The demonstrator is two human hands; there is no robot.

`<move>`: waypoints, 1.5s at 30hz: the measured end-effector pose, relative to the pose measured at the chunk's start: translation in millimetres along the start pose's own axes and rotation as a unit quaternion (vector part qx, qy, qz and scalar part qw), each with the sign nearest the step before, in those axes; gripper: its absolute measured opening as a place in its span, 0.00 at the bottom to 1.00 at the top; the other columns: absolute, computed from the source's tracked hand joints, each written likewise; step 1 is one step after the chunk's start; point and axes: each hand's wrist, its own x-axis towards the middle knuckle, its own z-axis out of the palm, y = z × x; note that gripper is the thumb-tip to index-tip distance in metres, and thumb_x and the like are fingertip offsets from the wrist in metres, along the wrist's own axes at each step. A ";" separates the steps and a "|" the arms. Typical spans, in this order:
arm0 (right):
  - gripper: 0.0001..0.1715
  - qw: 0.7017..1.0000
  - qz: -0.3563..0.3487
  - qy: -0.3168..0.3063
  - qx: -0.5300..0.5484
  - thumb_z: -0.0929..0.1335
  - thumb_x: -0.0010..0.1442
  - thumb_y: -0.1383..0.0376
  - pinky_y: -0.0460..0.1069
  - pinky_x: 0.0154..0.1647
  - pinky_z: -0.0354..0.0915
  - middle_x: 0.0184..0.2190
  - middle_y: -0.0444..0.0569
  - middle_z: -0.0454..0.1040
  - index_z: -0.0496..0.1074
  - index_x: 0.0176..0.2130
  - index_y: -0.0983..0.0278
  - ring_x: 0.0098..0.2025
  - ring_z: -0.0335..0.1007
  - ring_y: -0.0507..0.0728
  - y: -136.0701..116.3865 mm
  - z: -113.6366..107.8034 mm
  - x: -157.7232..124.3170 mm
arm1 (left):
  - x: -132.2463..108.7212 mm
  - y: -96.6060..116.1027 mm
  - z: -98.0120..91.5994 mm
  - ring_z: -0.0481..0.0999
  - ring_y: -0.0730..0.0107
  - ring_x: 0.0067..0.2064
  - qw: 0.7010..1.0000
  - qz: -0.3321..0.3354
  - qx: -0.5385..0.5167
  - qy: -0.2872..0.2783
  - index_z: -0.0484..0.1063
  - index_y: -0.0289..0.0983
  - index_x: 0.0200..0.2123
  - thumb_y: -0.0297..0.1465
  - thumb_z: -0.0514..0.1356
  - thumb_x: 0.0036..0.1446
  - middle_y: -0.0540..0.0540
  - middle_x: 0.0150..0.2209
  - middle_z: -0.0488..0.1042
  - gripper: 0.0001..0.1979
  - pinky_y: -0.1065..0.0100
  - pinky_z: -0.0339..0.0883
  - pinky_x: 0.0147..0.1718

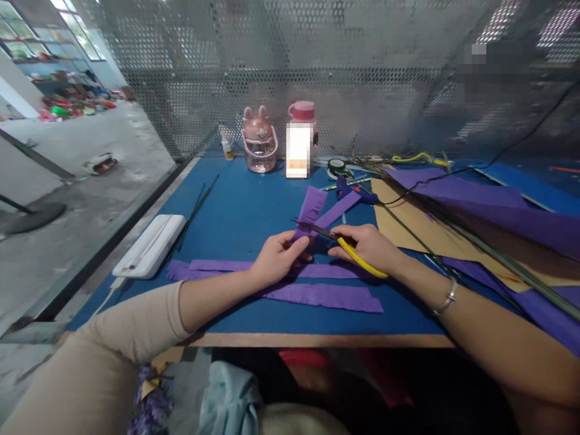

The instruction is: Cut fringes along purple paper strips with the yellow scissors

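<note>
My left hand (281, 257) pinches a purple strip (310, 205) with small cuts along one edge. The strip rises from my fingertips, and another length of it slants up to the right. In my right hand (362, 244) are scissors with yellow handles (360, 258); their dark blades point left and lie across the strip just above my left fingers. Below my hands, more purple strips (324, 296) lie flat on the blue table (244, 211), one of them partly hidden under my left forearm.
A white power bank (149, 246) with a cable lies at left. Along the back stand a pink bottle (260, 142), a lit phone (298, 151) and green tape (338, 168). A blue glue gun (356, 193), brown paper (396, 223) and dark stems are at right.
</note>
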 end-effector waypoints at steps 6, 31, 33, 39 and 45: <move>0.28 0.999 0.020 -0.048 0.014 0.71 0.53 0.47 0.46 0.28 0.58 0.28 0.45 0.72 0.71 0.45 0.64 0.27 0.63 0.53 -1.5 -4.6 -0.7 | -1.2 3.7 1.7 0.67 0.79 0.17 1.000 0.003 -0.012 0.029 0.73 0.33 0.35 0.50 0.61 0.53 0.53 0.18 0.67 0.23 0.76 0.62 0.17; 0.28 0.995 0.020 -0.078 0.054 0.69 0.54 0.47 0.46 0.25 0.56 0.25 0.45 0.72 0.75 0.44 0.65 0.25 0.61 0.52 -3.3 -10.8 -1.2 | -0.3 0.5 1.1 0.67 0.81 0.20 1.000 0.017 -0.009 0.003 0.72 0.33 0.33 0.44 0.58 0.57 0.52 0.21 0.68 0.18 0.78 0.62 0.18; 0.27 0.994 0.030 -0.084 0.057 0.69 0.55 0.47 0.46 0.24 0.55 0.23 0.44 0.70 0.76 0.43 0.66 0.23 0.58 0.51 -2.5 -11.0 -1.2 | -0.1 0.5 1.0 0.67 0.81 0.20 1.000 0.015 -0.012 0.002 0.73 0.32 0.36 0.44 0.58 0.57 0.52 0.21 0.68 0.18 0.78 0.62 0.18; 0.35 0.993 0.000 -0.103 0.061 0.70 0.50 0.42 0.47 0.30 0.59 0.31 0.47 0.73 0.71 0.48 0.64 0.30 0.64 0.55 -3.6 -13.7 -1.2 | 0.3 0.2 1.2 0.68 0.81 0.20 1.000 0.021 -0.014 0.016 0.71 0.32 0.32 0.43 0.57 0.58 0.52 0.22 0.68 0.17 0.78 0.63 0.19; 0.45 0.991 -0.023 -0.119 0.058 0.67 0.47 0.34 0.51 0.38 0.63 0.41 0.53 0.72 0.67 0.49 0.65 0.38 0.67 0.60 -4.0 -12.8 -0.3 | 0.8 1.1 1.1 0.69 0.81 0.20 0.999 0.028 -0.011 0.025 0.69 0.33 0.30 0.44 0.58 0.57 0.51 0.22 0.69 0.18 0.78 0.64 0.19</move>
